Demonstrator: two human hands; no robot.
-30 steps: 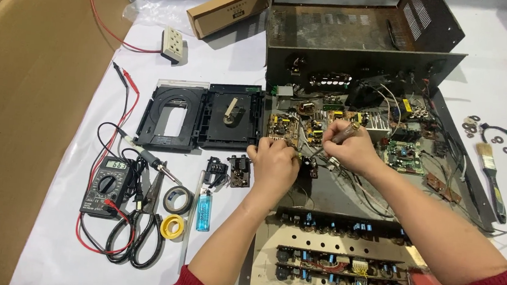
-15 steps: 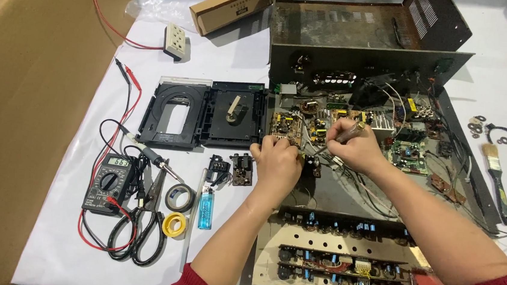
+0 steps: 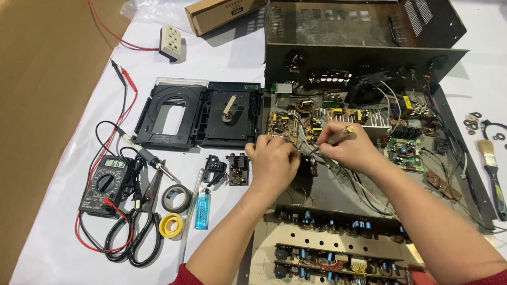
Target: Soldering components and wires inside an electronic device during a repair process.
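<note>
Over the last second the hands have barely shifted: the left hand (image 3: 274, 162) stays curled over the wires at the small circuit board (image 3: 281, 125) inside the open amplifier chassis (image 3: 356, 66), while the right hand (image 3: 349, 150) keeps its closed grip on a screwdriver (image 3: 333, 137) (tip hidden among the wiring). The work looks mid-step. A tan cardboard box (image 3: 225, 6) with a dark label lies at the bench's (image 3: 236, 57) far edge.

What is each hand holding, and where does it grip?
The right hand grips a screwdriver below its amber handle. The left hand rests on the chassis; any hold cannot be told.
</note>
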